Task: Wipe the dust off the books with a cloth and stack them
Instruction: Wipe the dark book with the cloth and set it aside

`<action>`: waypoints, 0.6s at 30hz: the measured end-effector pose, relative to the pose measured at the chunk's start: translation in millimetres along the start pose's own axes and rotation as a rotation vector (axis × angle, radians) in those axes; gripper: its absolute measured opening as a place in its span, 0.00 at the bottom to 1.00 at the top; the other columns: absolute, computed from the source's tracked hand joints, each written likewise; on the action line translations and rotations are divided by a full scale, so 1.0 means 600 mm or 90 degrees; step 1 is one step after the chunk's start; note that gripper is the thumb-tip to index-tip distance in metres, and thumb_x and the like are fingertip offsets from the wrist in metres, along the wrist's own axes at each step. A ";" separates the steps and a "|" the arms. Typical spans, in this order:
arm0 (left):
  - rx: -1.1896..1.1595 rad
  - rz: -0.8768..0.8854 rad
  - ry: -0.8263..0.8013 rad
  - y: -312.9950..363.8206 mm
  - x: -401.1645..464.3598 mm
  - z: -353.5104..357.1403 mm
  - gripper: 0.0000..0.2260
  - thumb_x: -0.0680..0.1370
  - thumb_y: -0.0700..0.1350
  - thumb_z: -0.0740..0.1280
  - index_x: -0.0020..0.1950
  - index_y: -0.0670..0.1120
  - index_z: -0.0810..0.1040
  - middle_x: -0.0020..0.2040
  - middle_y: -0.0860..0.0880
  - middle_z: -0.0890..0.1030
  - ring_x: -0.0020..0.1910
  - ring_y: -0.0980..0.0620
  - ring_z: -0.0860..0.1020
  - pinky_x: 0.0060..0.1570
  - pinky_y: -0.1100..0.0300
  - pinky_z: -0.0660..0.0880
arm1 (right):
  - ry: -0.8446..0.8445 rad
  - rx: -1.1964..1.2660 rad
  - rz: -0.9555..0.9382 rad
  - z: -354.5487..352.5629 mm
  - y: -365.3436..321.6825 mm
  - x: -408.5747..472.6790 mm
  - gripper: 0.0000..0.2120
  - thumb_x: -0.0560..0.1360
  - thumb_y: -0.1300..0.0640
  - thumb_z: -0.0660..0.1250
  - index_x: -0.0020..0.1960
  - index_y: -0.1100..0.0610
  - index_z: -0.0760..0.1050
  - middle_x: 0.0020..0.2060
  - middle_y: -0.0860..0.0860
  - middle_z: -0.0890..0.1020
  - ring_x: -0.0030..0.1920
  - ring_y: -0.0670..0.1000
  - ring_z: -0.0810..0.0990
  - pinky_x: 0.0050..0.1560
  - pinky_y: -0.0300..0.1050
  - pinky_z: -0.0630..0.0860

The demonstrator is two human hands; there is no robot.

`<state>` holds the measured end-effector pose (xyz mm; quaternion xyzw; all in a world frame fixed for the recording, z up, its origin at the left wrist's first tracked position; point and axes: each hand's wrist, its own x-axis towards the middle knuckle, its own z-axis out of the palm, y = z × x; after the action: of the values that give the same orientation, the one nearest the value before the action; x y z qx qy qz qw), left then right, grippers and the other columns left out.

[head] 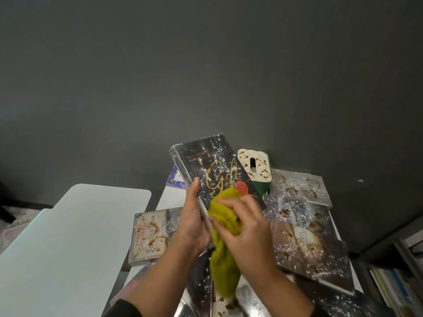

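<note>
My left hand (194, 223) grips the lower left edge of a dark book (210, 170) with gold lettering, holding it tilted up above the table. White dust specks cover its front. My right hand (247, 227) holds a yellow-green cloth (223, 248) bunched against the book's lower cover; the cloth hangs down below my hands. Other dusty books lie flat around: a pale one (148, 234) at the left, several dark ones (306, 239) at the right, and more (247, 300) under my forearms.
A cream and green patterned box (254, 168) stands behind the held book, with a purple starred book (175, 179) to its left. A white tabletop (68, 236) spreads to the left. A dark wall rises behind. Shelves with books (398, 282) sit at the lower right.
</note>
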<state>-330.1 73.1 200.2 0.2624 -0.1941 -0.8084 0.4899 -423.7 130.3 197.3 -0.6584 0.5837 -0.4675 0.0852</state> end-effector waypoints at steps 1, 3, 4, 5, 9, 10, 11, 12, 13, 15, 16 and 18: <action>0.003 -0.002 -0.001 0.000 0.000 -0.002 0.27 0.76 0.60 0.57 0.49 0.39 0.83 0.45 0.39 0.84 0.43 0.45 0.84 0.42 0.54 0.82 | -0.011 0.006 -0.024 0.001 -0.001 -0.001 0.16 0.68 0.50 0.73 0.55 0.47 0.77 0.47 0.43 0.75 0.49 0.44 0.76 0.50 0.34 0.74; -0.003 -0.001 -0.007 0.002 -0.003 -0.001 0.26 0.77 0.59 0.57 0.48 0.39 0.84 0.46 0.38 0.84 0.42 0.45 0.84 0.41 0.53 0.82 | -0.013 0.009 -0.017 -0.006 0.012 0.017 0.15 0.68 0.50 0.73 0.54 0.48 0.77 0.48 0.43 0.76 0.49 0.44 0.77 0.50 0.35 0.74; -0.004 0.001 -0.013 0.004 -0.004 0.001 0.25 0.78 0.58 0.56 0.47 0.40 0.85 0.45 0.39 0.84 0.41 0.45 0.84 0.39 0.53 0.82 | -0.003 0.006 0.005 -0.012 0.022 0.032 0.15 0.68 0.49 0.72 0.54 0.48 0.78 0.48 0.43 0.76 0.48 0.44 0.77 0.49 0.32 0.74; 0.001 0.007 -0.010 0.005 -0.003 -0.002 0.25 0.78 0.58 0.56 0.48 0.41 0.84 0.45 0.40 0.84 0.40 0.46 0.84 0.38 0.53 0.82 | 0.017 -0.002 0.030 -0.019 0.034 0.047 0.14 0.68 0.48 0.72 0.53 0.50 0.78 0.47 0.43 0.76 0.47 0.44 0.76 0.48 0.28 0.72; 0.027 0.024 -0.003 0.014 -0.010 -0.002 0.22 0.74 0.58 0.59 0.53 0.43 0.82 0.50 0.39 0.84 0.45 0.43 0.84 0.47 0.45 0.80 | 0.087 -0.021 0.098 -0.028 0.057 0.078 0.13 0.68 0.51 0.74 0.50 0.54 0.79 0.44 0.45 0.75 0.42 0.44 0.75 0.43 0.20 0.66; 0.028 0.028 -0.002 0.015 -0.013 -0.002 0.23 0.72 0.58 0.60 0.54 0.43 0.81 0.50 0.39 0.84 0.45 0.44 0.83 0.47 0.46 0.80 | 0.081 -0.021 0.102 -0.025 0.051 0.074 0.13 0.68 0.50 0.73 0.50 0.54 0.79 0.44 0.45 0.75 0.42 0.43 0.76 0.43 0.20 0.67; 0.023 0.034 -0.001 0.015 -0.011 -0.003 0.24 0.71 0.58 0.61 0.55 0.42 0.80 0.50 0.39 0.84 0.44 0.44 0.83 0.46 0.48 0.81 | 0.067 -0.019 0.094 -0.020 0.042 0.065 0.14 0.68 0.49 0.72 0.51 0.52 0.79 0.46 0.45 0.75 0.43 0.43 0.76 0.43 0.21 0.68; 0.017 0.038 -0.002 0.014 -0.010 -0.003 0.24 0.71 0.58 0.61 0.56 0.41 0.80 0.49 0.39 0.84 0.44 0.45 0.84 0.44 0.50 0.82 | 0.043 -0.008 0.079 -0.014 0.027 0.052 0.14 0.68 0.47 0.71 0.51 0.51 0.78 0.47 0.44 0.75 0.45 0.43 0.76 0.44 0.23 0.71; 0.010 0.035 -0.007 0.012 -0.010 -0.006 0.24 0.72 0.58 0.60 0.54 0.40 0.80 0.47 0.39 0.84 0.43 0.45 0.84 0.43 0.52 0.82 | 0.017 0.004 0.054 -0.005 0.012 0.037 0.15 0.68 0.45 0.69 0.52 0.49 0.77 0.48 0.43 0.75 0.47 0.43 0.76 0.46 0.27 0.73; 0.005 0.001 -0.032 0.008 -0.015 -0.005 0.26 0.74 0.60 0.59 0.48 0.38 0.82 0.43 0.39 0.84 0.40 0.46 0.84 0.40 0.56 0.82 | -0.014 0.018 -0.015 0.001 -0.018 0.012 0.15 0.69 0.44 0.68 0.54 0.48 0.77 0.48 0.43 0.75 0.48 0.44 0.76 0.49 0.35 0.75; 0.002 -0.017 -0.034 0.005 -0.013 -0.006 0.28 0.75 0.61 0.58 0.44 0.38 0.83 0.40 0.40 0.84 0.38 0.47 0.84 0.38 0.57 0.81 | -0.027 0.022 -0.041 0.004 -0.023 0.009 0.16 0.69 0.44 0.67 0.54 0.48 0.77 0.47 0.44 0.74 0.49 0.44 0.76 0.50 0.38 0.75; -0.012 -0.028 -0.047 0.000 -0.013 -0.002 0.27 0.75 0.60 0.58 0.42 0.38 0.85 0.41 0.40 0.84 0.39 0.46 0.84 0.39 0.57 0.82 | -0.029 0.018 -0.043 -0.002 -0.011 0.022 0.15 0.69 0.46 0.70 0.54 0.49 0.78 0.47 0.44 0.75 0.48 0.44 0.76 0.49 0.38 0.76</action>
<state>-326.6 80.3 201.1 0.2321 -0.1985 -0.8300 0.4668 -421.6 122.0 209.1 -0.6867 0.5525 -0.4633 0.0923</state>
